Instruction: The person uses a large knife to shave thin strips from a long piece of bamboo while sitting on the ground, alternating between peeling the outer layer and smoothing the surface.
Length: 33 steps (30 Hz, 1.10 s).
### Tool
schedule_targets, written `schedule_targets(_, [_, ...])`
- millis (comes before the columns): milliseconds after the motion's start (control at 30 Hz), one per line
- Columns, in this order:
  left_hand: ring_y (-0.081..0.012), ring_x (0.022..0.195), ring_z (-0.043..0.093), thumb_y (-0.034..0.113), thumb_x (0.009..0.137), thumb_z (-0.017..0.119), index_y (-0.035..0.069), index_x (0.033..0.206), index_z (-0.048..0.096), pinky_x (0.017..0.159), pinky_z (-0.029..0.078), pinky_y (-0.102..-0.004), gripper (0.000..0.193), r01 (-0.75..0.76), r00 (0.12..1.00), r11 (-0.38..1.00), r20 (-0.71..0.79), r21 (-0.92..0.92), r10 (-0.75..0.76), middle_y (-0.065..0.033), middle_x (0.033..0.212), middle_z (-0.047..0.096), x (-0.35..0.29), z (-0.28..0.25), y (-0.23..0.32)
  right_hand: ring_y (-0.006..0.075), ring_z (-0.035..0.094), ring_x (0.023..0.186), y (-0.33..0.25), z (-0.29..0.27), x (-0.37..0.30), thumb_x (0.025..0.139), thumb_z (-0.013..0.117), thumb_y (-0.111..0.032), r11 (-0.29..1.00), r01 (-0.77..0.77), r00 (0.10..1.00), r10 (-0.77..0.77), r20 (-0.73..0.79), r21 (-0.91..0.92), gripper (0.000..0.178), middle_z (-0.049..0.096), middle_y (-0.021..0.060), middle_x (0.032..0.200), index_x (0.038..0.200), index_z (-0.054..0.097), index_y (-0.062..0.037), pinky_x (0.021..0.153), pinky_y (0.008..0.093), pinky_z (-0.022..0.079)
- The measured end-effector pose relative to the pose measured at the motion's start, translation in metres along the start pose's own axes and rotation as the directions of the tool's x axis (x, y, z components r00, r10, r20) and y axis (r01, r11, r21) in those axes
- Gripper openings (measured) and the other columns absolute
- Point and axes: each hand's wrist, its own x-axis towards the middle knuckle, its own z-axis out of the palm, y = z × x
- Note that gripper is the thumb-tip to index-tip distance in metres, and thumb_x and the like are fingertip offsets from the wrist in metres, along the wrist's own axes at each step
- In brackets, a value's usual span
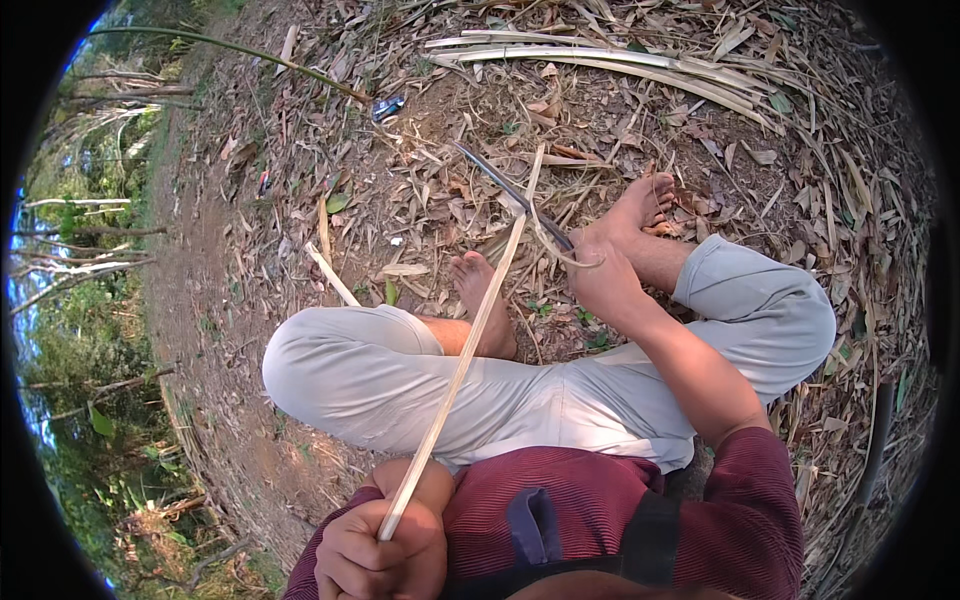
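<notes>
Leaf-littered ground (220, 230), green trees (95, 335) (along the left), bright daylight

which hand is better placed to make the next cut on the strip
Probably the right hand: it holds the knife, whose blade crosses the strip toward its far end. The left hand grips the near end, so seems better suited to steadying.

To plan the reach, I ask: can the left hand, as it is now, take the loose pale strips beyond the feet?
Probably not: the left hand is closed around the held strip, and the loose pale strips lie well ahead, beyond the feet.
</notes>
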Motion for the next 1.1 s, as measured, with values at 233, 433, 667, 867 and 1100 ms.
schedule_targets(233, [0.0012,0.041,0.028,0.011,0.08,0.066,0.014,0.076,0.038,0.037,0.021,-0.0153,0.028,-0.062,0.998,0.99,-0.02,0.129,0.065,0.0099,0.06,0.031,-0.001,-0.005,0.001,0.0389,0.055,0.056,-0.006,0.005,0.005,0.101,0.049,-0.025,0.9,-0.097,0.987,0.03,0.161,0.425,0.032,0.06,0.022,0.068,0.087,0.055,0.0028,0.055,0.0461,0.043])
schedule_targets(433, [0.0024,0.039,0.032,0.01,0.081,0.066,0.013,0.076,0.039,0.035,0.022,-0.0123,0.028,-0.08,0.992,0.994,-0.088,0.074,0.087,0.0107,0.056,0.035,-0.01,-0.014,-0.01,0.0395,0.056,0.054,-0.011,0.012,-0.024,0.097,0.054,-0.019,0.974,0.212,0.97,-0.199,-0.137,0.079,0.019,0.059,0.0196,0.067,0.093,0.058,-0.0007,0.052,0.0454,0.044])
schedule_targets(667, [-0.0013,0.041,0.03,0.003,0.086,0.06,0.016,0.079,0.04,0.034,0.021,-0.0181,0.025,-0.051,0.996,0.996,-0.065,0.079,0.057,0.0101,0.057,0.035,0.008,-0.001,0.0,0.045,0.063,0.075,0.023,0.049,0.022,0.096,0.054,-0.026,0.995,-0.051,0.997,0.055,-0.046,0.08,0.026,0.063,0.0278,0.076,0.097,0.057,0.0005,0.066,0.0534,0.049])
schedule_targets(867, [-0.0011,0.04,0.03,0.002,0.085,0.06,0.015,0.08,0.041,0.033,0.021,-0.0183,0.024,-0.099,0.989,0.991,-0.103,0.086,0.108,0.0103,0.057,0.035,-0.004,-0.005,-0.005,0.0409,0.061,0.068,0.037,0.063,0.041,0.096,0.052,-0.024,0.978,-0.101,0.992,0.112,-0.055,0.181,0.029,0.061,0.0255,0.072,0.09,0.057,0.0035,0.064,0.0457,0.047])
schedule_targets(1100, [-0.0009,0.04,0.025,0.032,0.099,0.051,0.014,0.075,0.04,0.042,0.021,-0.0174,0.032,0.027,0.978,0.977,-0.207,0.211,0.018,0.0085,0.056,0.035,0.001,-0.042,0.001,0.0368,0.064,0.072,0.046,0.066,0.024,0.083,0.067,-0.02,0.944,-0.149,0.987,0.161,-0.02,0.295,0.027,0.065,0.0205,0.077,0.101,0.061,-0.0008,0.069,0.0425,0.051])
